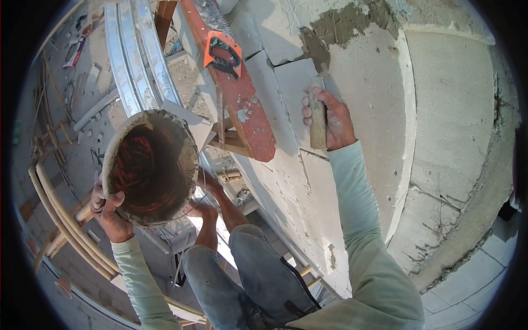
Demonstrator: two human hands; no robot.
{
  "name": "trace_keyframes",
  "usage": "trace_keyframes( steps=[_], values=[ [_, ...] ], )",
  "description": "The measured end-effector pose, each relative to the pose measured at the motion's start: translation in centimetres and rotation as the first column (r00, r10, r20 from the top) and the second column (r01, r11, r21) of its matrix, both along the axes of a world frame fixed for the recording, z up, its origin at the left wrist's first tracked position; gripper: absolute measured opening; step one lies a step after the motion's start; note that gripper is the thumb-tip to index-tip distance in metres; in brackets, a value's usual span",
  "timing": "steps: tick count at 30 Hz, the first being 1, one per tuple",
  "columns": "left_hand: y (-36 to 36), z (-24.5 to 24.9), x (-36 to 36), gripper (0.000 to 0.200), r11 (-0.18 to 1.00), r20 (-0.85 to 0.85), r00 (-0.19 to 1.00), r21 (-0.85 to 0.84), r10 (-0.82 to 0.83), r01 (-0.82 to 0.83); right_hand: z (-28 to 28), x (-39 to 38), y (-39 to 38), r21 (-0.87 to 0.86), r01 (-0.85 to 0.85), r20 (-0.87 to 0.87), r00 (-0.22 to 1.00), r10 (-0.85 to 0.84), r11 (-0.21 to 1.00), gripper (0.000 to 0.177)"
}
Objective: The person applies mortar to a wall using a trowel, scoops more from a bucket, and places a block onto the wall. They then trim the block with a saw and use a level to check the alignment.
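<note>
My left hand is closed on the rim of a round bucket, crusted with dried mortar. The bucket is tilted so its dark inside shows, with reddish streaks on the wall and bottom. My right hand is wrapped round the wooden handle of a trowel. Grey mortar covers its blade, which points away from me against the pale block wall. Beyond the blade, a patch of wet mortar is smeared on the wall. How firmly the blade touches the wall cannot be made out.
A handsaw with an orange and black handle lies on a red, paint-chipped board beside the wall. Shiny metal channels run behind the bucket. Bamboo-like poles stand at the left, with rubble far below. My bare legs are bent beneath me.
</note>
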State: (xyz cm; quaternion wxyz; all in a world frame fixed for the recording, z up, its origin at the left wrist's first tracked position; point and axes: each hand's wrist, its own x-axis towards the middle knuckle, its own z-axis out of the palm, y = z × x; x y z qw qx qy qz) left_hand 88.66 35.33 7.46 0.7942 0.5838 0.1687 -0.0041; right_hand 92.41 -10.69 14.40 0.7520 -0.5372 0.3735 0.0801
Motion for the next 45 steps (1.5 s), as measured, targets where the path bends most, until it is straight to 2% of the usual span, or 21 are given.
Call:
trace_keyframes(
  steps=[4, 8, 10, 11, 13, 15, 17, 21, 23, 26, 27, 30, 32, 35, 37, 40, 44, 45],
  values=[
    [-0.1, 0.6, 0.3, 0.017, 0.997, -0.013, 1.0, 0.069, -0.019, 0.02, 0.5, -1.4, -0.1, 0.131, 0.037, 0.057, 0.997, -0.045, 0.991, 0.033],
    [0.3, 1.2, 0.0, 0.02, 0.995, -0.04, 0.998, 0.088, -0.047, 0.05, 0.5, -3.5, 0.1, 0.119, 0.023, 0.059, 0.998, -0.03, 0.993, 0.034],
    [1.5, 0.8, -0.7, 0.02, 0.995, -0.065, 0.997, 0.089, -0.042, 0.047, 0.8, -4.8, 1.0, -0.054, 0.055, 0.027, 0.998, -0.054, 0.997, 0.031],
    [2.0, 0.6, -1.1, 0.019, 0.995, -0.087, 0.995, 0.09, -0.045, 0.053, 0.8, -5.4, 1.3, -0.06, 0.049, 0.025, 0.999, -0.047, 0.997, 0.031],
    [2.1, 0.3, -1.8, 0.019, 0.996, -0.097, 0.995, 0.089, -0.017, 0.026, 0.3, -5.8, 1.8, -0.279, -0.012, -0.035, 0.999, 0.002, 0.96, 0.029],
    [2.6, 0.0, -2.5, 0.019, 0.995, -0.11, 0.994, 0.097, 0.006, 0.005, -0.2, -4.8, 2.0, -0.284, -0.036, -0.028, 0.999, 0.03, 0.958, 0.027],
    [3.2, -0.6, -2.9, 0.02, 0.992, -0.159, 0.987, 0.124, -0.019, 0.039, -0.3, -2.4, 2.4, -0.316, -0.133, -0.032, 0.991, 0.13, 0.939, 0.026],
    [1.5, -0.1, -2.3, 0.019, 0.988, -0.151, 0.988, 0.152, -0.015, 0.038, -0.7, 1.5, 1.4, -0.322, -0.159, -0.016, 0.987, 0.163, 0.933, 0.034],
    [1.1, -0.1, -2.2, 0.017, 0.982, -0.151, 0.988, 0.182, -0.029, 0.056, -0.7, 1.9, 0.1, -0.097, -0.041, 0.028, 0.999, 0.043, 0.994, 0.03],
    [1.1, -0.5, -2.2, 0.016, 0.977, -0.159, 0.987, 0.202, -0.032, 0.064, -0.1, -0.7, -0.4, -0.063, -0.012, -0.035, 0.999, 0.01, 0.998, 0.032],
    [1.1, -0.6, -2.3, 0.016, 0.979, -0.165, 0.986, 0.195, -0.022, 0.054, 0.2, -1.3, -0.1, -0.07, -0.024, -0.042, 0.999, 0.021, 0.997, 0.032],
    [2.0, -1.4, -2.8, 0.016, 0.982, -0.194, 0.98, 0.166, -0.053, 0.086, 0.8, -3.1, 1.8, -0.235, 0.03, -0.013, 0.999, -0.034, 0.971, 0.027],
    [2.7, -2.2, -3.5, 0.018, 0.989, -0.231, 0.972, 0.123, -0.047, 0.077, 0.6, -4.2, 2.8, -0.267, 0.025, -0.028, 0.999, -0.033, 0.963, 0.027],
    [1.0, -0.6, -2.8, 0.015, 0.99, -0.215, 0.976, 0.131, -0.014, 0.043, 0.9, -4.3, 3.9, -0.316, 0.003, -0.063, 0.998, -0.025, 0.949, 0.022],
    [1.7, -1.4, -3.4, 0.014, 0.991, -0.209, 0.978, 0.123, -0.021, 0.048, 1.3, -3.3, 4.3, -0.386, -0.124, -0.183, 0.982, 0.057, 0.914, 0.018],
    [1.5, -1.4, -3.8, 0.012, 0.99, -0.201, 0.979, 0.128, -0.026, 0.052, 1.9, -0.5, 4.5, -0.466, -0.181, -0.298, 0.954, 0.04, 0.866, 0.016],
    [1.5, -1.5, -4.4, 0.014, 0.993, -0.224, 0.974, 0.105, -0.032, 0.057, 3.5, 2.1, 3.2, -0.409, -0.197, -0.281, 0.956, 0.082, 0.891, 0.017],
    [1.5, -1.6, -4.6, 0.014, 0.994, -0.221, 0.975, 0.102, -0.025, 0.049, 4.0, 2.5, 2.8, -0.342, -0.171, -0.255, 0.963, 0.084, 0.924, 0.017]
  ],
)
